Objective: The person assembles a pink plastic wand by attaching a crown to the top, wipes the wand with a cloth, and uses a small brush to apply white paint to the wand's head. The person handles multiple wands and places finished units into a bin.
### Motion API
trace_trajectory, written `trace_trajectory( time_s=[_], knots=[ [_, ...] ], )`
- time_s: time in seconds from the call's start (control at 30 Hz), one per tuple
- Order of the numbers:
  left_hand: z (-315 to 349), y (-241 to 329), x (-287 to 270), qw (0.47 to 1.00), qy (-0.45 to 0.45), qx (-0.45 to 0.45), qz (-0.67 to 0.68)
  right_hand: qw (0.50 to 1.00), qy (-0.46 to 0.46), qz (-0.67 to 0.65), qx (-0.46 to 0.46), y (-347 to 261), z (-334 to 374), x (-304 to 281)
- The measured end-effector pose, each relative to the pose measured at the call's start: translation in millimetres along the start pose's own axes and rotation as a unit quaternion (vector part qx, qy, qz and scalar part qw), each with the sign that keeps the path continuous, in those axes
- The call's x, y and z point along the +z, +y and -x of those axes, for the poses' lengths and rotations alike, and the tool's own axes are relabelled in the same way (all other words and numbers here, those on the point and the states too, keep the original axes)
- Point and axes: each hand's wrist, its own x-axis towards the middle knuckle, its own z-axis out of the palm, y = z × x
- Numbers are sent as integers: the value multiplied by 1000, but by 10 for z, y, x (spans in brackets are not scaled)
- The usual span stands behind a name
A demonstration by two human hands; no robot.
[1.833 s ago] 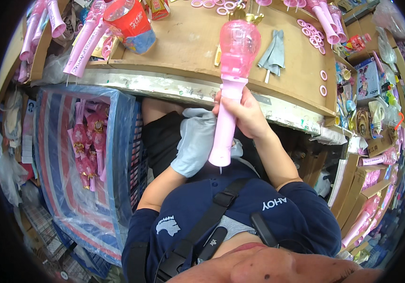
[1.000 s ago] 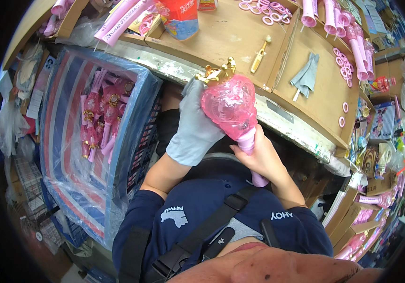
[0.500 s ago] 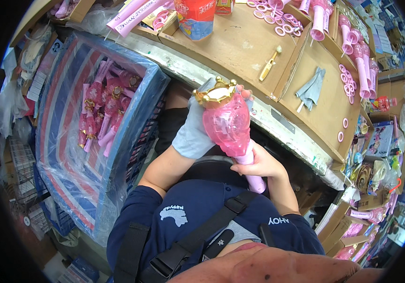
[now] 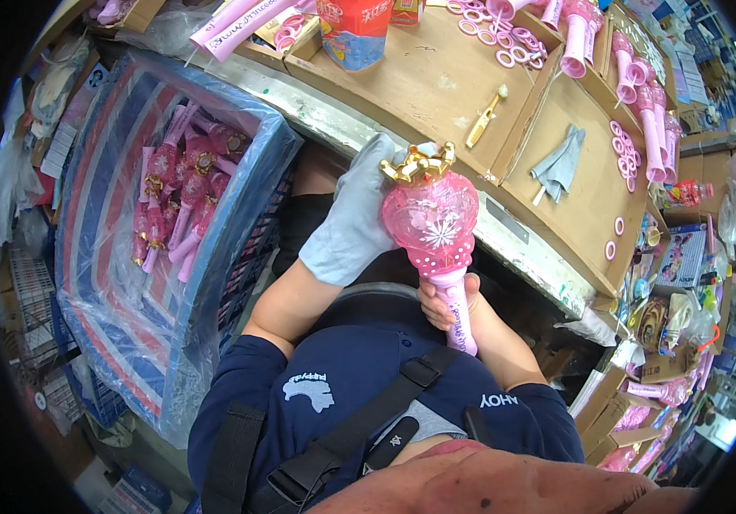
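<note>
Your bare right hand had its fingers closed around the handle of the pink wand, which leaned crown-up between you and the table; your gloved left hand was beside its head, fingers partly hidden behind the gold crown, their opening impossible to tell

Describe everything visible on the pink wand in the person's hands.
The wand looks plastic: a shiny gold crown tops a see-through pink bulb with a white snowflake and white dots lower down. Below is a paler, opaque pink handle with dark lettering. It is held in front of the torso, crown pointing toward the workbench, handle end toward the body. The bare right hand grips the handle; the gloved left hand is at the crown and bulb, its fingers partly hidden.
</note>
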Motion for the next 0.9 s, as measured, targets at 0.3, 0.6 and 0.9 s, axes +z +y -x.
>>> trace_trajectory(
  time_s=[0.3,0.6,0.9],
  knots=[
    [-6,-53,-92,969,-51,178,-161,973,150,177,-13,-141,155,189],
    [-46,-641,26,923,12,151,-354,870,264,382,-164,-151,-137,550],
    [-246,-615,-103,913,-26,139,-382,243,468,811,-255,-77,862,1394]
  ],
)
